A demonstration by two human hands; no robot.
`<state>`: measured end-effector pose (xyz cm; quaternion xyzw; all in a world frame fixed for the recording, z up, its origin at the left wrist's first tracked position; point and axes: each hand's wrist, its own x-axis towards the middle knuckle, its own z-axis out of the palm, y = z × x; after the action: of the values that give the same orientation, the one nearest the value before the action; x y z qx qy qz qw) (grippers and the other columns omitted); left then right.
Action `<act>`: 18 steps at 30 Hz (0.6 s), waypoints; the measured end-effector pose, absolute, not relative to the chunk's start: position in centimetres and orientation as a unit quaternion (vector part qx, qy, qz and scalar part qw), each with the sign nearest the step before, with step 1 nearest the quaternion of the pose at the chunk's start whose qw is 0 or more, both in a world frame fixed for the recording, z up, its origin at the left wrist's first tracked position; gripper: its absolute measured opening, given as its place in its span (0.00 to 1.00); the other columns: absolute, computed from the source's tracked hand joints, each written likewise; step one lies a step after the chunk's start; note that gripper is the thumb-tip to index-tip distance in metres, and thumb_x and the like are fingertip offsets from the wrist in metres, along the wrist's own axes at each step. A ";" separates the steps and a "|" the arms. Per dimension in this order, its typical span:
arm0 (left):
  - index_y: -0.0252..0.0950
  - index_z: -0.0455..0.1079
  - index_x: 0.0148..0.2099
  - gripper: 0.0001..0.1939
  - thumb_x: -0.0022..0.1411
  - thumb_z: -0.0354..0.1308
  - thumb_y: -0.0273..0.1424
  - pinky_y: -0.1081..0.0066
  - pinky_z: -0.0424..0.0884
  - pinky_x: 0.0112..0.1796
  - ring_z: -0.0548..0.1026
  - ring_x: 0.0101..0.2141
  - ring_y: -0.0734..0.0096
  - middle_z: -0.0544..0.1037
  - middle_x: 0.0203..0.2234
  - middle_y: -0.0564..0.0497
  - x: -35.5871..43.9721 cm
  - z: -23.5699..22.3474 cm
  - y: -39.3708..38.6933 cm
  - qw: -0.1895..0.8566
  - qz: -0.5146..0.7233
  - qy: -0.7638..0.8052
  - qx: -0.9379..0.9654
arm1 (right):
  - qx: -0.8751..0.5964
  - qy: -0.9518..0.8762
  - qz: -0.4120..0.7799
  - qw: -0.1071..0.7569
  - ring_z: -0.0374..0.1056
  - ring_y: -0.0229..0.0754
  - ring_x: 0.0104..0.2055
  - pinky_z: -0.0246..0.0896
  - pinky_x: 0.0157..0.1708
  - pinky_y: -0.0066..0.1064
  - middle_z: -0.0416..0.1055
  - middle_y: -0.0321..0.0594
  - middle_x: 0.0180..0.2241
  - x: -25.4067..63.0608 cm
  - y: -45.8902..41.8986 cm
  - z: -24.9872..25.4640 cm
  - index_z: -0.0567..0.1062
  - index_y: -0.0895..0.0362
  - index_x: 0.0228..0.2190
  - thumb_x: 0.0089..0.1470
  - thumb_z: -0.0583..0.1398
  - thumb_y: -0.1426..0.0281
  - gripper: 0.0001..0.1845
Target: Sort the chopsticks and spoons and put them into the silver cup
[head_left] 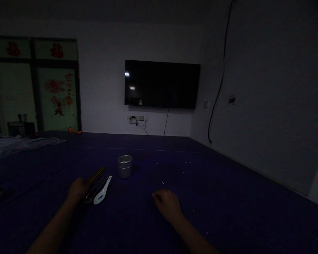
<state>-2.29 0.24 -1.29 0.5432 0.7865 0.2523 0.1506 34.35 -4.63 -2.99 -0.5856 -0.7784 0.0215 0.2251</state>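
We saw one bundle of chopsticks (96, 174) lying on the dark purple counter (228, 197), its near end under our left hand (78, 188). How many sticks made up the bundle we could not count in the dim light. The fingers of that hand were curled down over the near end, but whether they had closed on it or only rested there we could not tell.

Just beside the chopsticks, to their right, lay one white spoon (102, 193) with a blue mark in its bowl, and between the two a darker utensil that was too dim to make out. One small metal cup (125, 166) stood upright a little beyond the spoon, apart from it.

Our right hand (167, 204) lay well apart from all of these, palm down on the bare counter with its fingers loosely bent and nothing in it.

Farther out, one black television (161, 84) hung on the white wall, with one socket strip (137, 119) below it. One cable (218, 88) ran down the right wall. At the far left stood one door (42, 88) with red paper decorations.
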 end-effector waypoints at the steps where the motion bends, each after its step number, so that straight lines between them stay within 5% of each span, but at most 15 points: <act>1: 0.32 0.71 0.26 0.17 0.59 0.46 0.36 0.72 0.63 0.24 0.76 0.28 0.61 0.78 0.25 0.41 -2.3 -1.3 0.2 0.144 0.252 0.788 0.543 | -0.586 -0.778 0.022 0.226 0.72 0.41 0.39 0.58 0.35 0.27 0.78 0.39 0.36 34.3 -4.6 -3.0 0.79 0.52 0.35 0.60 0.51 0.66 0.16; 18: 0.34 0.72 0.24 0.14 0.55 0.50 0.35 0.73 0.65 0.23 0.76 0.27 0.61 0.78 0.21 0.44 -2.1 -1.2 0.1 0.136 0.276 0.785 0.537 | -0.586 -0.780 0.020 0.220 0.72 0.42 0.38 0.59 0.34 0.28 0.78 0.38 0.36 34.3 -4.7 -2.8 0.79 0.52 0.35 0.60 0.50 0.66 0.17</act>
<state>-2.05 0.10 -1.16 0.5372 0.7853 0.2758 0.1365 34.30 -4.73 -2.83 -0.5859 -0.7798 0.0200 0.2198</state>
